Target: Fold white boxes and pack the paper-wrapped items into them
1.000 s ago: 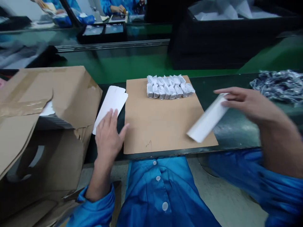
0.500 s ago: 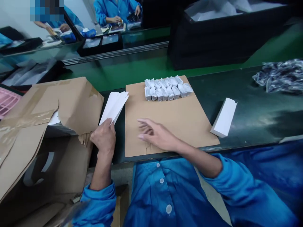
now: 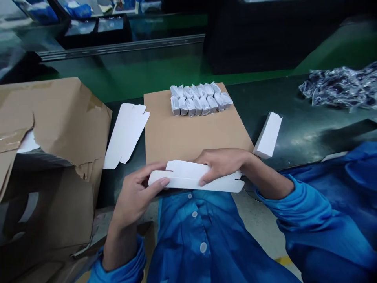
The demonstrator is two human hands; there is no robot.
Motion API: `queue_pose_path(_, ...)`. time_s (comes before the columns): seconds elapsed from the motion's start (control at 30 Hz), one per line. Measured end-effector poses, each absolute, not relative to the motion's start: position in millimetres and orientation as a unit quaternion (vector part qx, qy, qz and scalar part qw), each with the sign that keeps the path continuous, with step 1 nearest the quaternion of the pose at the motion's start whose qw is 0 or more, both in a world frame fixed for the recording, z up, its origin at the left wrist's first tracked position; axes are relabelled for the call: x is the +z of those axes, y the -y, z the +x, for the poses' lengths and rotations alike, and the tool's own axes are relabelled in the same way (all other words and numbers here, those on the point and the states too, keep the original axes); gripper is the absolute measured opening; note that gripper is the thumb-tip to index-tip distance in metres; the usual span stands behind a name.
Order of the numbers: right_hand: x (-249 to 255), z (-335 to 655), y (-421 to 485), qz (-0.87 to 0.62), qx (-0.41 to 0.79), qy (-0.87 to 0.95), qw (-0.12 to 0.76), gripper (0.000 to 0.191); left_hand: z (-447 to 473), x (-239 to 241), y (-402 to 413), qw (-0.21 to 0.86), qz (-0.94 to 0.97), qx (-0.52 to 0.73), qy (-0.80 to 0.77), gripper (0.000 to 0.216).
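Note:
Both hands hold one flat white carton blank crosswise just above the near edge of a brown cardboard sheet. My left hand pinches its left end with thumb on top. My right hand grips its middle and right part, fingers curled over the top. Another flat white blank lies to the left of the sheet. A folded white box lies to the right of it. Several small white wrapped packets sit in two rows at the sheet's far edge.
A torn open cardboard box stands at the left. A heap of dark plastic-wrapped items lies at the far right. A green conveyor belt and a large black bin run behind the dark worktop.
My left hand lifted a blank from the pile at the left and brought it in front of me. My right hand, having set the folded box down, came over and took hold of the blank.

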State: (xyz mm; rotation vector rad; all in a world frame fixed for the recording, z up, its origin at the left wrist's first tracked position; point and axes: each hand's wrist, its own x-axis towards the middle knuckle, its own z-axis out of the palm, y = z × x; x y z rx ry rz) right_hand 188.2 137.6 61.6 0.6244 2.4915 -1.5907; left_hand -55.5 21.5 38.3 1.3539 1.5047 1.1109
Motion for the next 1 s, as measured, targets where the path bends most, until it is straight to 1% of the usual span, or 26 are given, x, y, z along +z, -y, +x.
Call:
queue_pose_path(0.03, 64, 189, -131, 0.235, -0.442, -0.865, 0.039, 0.039, -57, 35, -27, 0.447, 0.514, 0.421, -0.599, 0.033)
queue_pose_path(0.07, 64, 188, -122, 0.271, -0.345, -0.899, 0.004, 0.052, -57, 30, -31, 0.467, 0.482, 0.43, -0.604, 0.029)
queue_pose_path(0.13, 61, 185, -102, 0.318, -0.16, -0.933, -0.059, 0.075, -54, 22, -35, 0.486, 0.414, 0.477, -0.603, 0.028)
queue_pose_path(0.17, 57, 184, -93, 0.32, -0.092, -0.94, -0.075, 0.078, -52, 19, -35, 0.504, 0.398, 0.486, -0.593, 0.029)
queue_pose_path(0.23, 51, 184, -80, 0.298, -0.014, -0.951, -0.086, 0.069, -51, 20, -33, 0.547, 0.414, 0.456, -0.567, 0.033)
queue_pose_path(0.3, 47, 185, -77, 0.277, 0.021, -0.956, -0.094, 0.058, -54, 26, -32, 0.554, 0.47, 0.401, -0.559, 0.037)
queue_pose_path(0.33, 46, 187, -78, 0.265, 0.028, -0.959, -0.099, 0.057, -56, 30, -32, 0.542, 0.501, 0.376, -0.561, 0.038)
queue_pose_path(0.4, 47, 190, -82, 0.234, 0.026, -0.966, -0.106, 0.06, -59, 36, -33, 0.511, 0.551, 0.339, -0.566, 0.038)
queue_pose_path(0.47, 48, 192, -86, 0.214, 0.022, -0.97, -0.114, 0.064, -60, 37, -36, 0.503, 0.574, 0.324, -0.56, 0.038)
queue_pose_path(0.53, 48, 194, -87, 0.22, 0.042, -0.968, -0.114, 0.062, -58, 35, -38, 0.511, 0.569, 0.332, -0.552, 0.035)
queue_pose_path(0.7, 43, 196, -80, 0.245, 0.136, -0.955, -0.098, 0.048, -51, 28, -40, 0.5, 0.52, 0.377, -0.581, 0.029)
queue_pose_path(0.87, 49, 196, -77, 0.248, 0.124, -0.955, -0.111, 0.044, -45, 28, -44, 0.452, 0.519, 0.394, -0.609, 0.021)
queue_pose_path(1.0, 54, 190, -76, 0.269, 0.109, -0.952, -0.095, 0.043, -41, 28, -49, 0.442, 0.488, 0.402, -0.636, 0.018)
